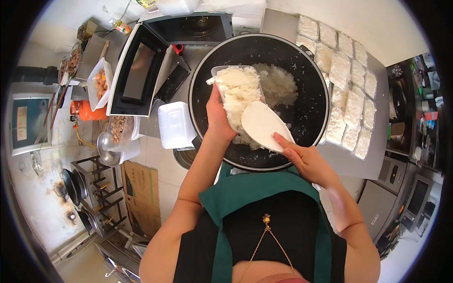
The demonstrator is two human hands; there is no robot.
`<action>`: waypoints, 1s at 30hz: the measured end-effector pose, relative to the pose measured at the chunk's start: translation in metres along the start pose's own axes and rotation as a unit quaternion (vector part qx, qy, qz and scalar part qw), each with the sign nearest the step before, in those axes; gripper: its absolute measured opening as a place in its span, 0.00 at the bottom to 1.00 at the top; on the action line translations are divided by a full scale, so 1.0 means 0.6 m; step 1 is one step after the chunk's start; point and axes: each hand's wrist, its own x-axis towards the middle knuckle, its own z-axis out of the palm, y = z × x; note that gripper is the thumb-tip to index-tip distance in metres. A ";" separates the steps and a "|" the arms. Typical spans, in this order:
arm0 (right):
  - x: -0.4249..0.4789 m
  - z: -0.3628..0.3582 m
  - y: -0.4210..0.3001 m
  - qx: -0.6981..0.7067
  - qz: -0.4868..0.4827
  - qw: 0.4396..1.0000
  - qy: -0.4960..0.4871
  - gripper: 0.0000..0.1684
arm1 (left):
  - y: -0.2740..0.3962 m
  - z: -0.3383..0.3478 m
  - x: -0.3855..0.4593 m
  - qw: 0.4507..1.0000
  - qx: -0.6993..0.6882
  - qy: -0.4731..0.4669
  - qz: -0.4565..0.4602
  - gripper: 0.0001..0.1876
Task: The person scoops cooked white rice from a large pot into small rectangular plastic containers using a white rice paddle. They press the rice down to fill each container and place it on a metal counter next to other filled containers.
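Note:
Over a large black pot, my left hand holds a clear plastic container from its left side. White rice fills it and rises above the rim, with a little hanging over the far left corner. My right hand grips a broad white rice paddle, thumb and forefinger on its near end. The paddle's rounded end rests against the rice at the container's near right side. Loose cooked rice lies in the pot, partly hidden behind the container, and grains stick to the dark inner wall.
Several rice-filled containers, some stacked, cover the steel table on the right. A microwave stands with its door open at the left, near red-handled scissors. White plastic containers sit beside the pot. A white bin holds eggs.

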 end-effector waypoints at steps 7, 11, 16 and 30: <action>0.061 0.023 -0.009 0.037 -0.055 0.993 0.097 0.25 | -0.020 0.011 0.001 0.997 0.063 0.049 0.001 0.30; 0.075 0.011 -0.054 0.185 0.041 0.981 0.050 0.25 | -0.028 0.020 -0.003 0.996 0.078 0.029 -0.015 0.30; 0.071 -0.034 -0.033 0.418 0.078 0.904 -0.030 0.26 | -0.017 0.021 -0.007 0.998 0.036 -0.024 -0.042 0.32; 0.030 -0.045 -0.034 0.264 0.081 0.961 0.001 0.26 | -0.003 0.009 -0.017 0.987 -0.060 -0.148 -0.030 0.29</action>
